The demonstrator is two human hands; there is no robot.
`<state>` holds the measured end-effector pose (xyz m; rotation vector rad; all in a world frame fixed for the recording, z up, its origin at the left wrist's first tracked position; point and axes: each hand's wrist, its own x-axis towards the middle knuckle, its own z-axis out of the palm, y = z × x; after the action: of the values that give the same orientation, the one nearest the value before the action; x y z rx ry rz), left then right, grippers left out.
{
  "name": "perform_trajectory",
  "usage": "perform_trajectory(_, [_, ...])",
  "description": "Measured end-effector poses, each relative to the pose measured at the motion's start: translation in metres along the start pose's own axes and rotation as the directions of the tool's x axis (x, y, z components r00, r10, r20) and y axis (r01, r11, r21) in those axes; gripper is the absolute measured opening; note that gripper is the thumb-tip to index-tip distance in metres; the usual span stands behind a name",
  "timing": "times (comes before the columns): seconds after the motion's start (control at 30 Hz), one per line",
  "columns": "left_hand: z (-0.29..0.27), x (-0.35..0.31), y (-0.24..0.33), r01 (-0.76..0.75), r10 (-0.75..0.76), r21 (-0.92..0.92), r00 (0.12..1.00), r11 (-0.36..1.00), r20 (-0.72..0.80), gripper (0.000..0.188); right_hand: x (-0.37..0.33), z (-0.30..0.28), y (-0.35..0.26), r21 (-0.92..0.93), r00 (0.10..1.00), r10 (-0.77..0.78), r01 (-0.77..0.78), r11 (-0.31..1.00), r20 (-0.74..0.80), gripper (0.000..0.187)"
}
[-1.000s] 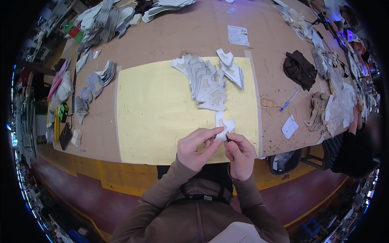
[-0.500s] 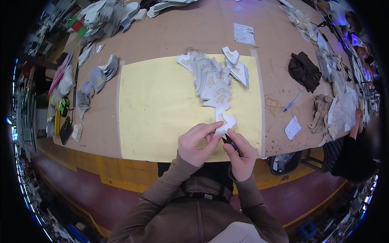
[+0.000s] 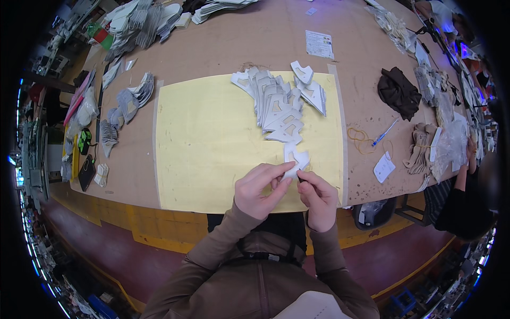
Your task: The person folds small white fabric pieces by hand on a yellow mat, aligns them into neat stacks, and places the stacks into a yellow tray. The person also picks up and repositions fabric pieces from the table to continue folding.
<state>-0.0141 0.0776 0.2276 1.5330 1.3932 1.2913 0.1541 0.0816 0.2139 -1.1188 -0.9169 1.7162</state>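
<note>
Both of my hands meet over the near edge of a yellow mat (image 3: 212,143). My left hand (image 3: 260,189) pinches a small white cut-out piece (image 3: 295,159) at its lower end. My right hand (image 3: 317,195) is closed around a small dark tool whose tip touches the same piece. Just beyond the piece, a fanned row of similar grey-white cut-out pieces (image 3: 276,103) lies overlapping on the mat, running toward its far edge.
Brown worktable (image 3: 223,48) with piles of grey pieces at left (image 3: 130,98) and far left (image 3: 143,18). A dark cloth (image 3: 398,93), blue pen (image 3: 385,133), rubber bands (image 3: 361,139), white tag (image 3: 383,167) lie right. Another person's dark sleeve (image 3: 462,207) is at far right.
The hands and the white piece have stayed nearly in place; my right hand has shifted slightly along the piece with the dark tool. The view has tilted a little.
</note>
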Motion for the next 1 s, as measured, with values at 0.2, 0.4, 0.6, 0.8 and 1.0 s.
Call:
perform_trajectory(0.2, [0.001,0.003,-0.005,0.08,-0.08,0.018,0.996,0.997,-0.026,0.034,0.002,-0.007,-0.003,0.386,0.994,-0.032,-0.012,0.923,0.107,0.024])
perform_trajectory(0.4, [0.003,0.002,-0.008,0.085,-0.084,0.02,0.995,0.996,-0.046,0.033,-0.005,0.012,-0.007,-0.383,0.946,-0.27,0.321,0.866,0.182,0.023])
perform_trajectory(0.6, [0.0,0.0,-0.015,0.119,-0.117,0.037,0.992,0.992,-0.053,0.034,-0.004,0.011,-0.025,-0.576,0.954,-0.047,0.217,0.788,0.295,0.035])
perform_trajectory(0.8, [-0.004,0.0,-0.021,0.146,-0.146,-0.004,0.987,0.989,-0.073,0.035,-0.008,0.005,-0.023,-0.427,0.928,0.056,0.116,0.897,0.37,0.058])
perform_trajectory(1.0, [-0.003,0.0,-0.021,0.138,-0.138,-0.008,0.988,0.99,-0.064,0.035,-0.007,0.007,-0.019,-0.532,0.917,0.0,0.232,0.814,0.399,0.065])
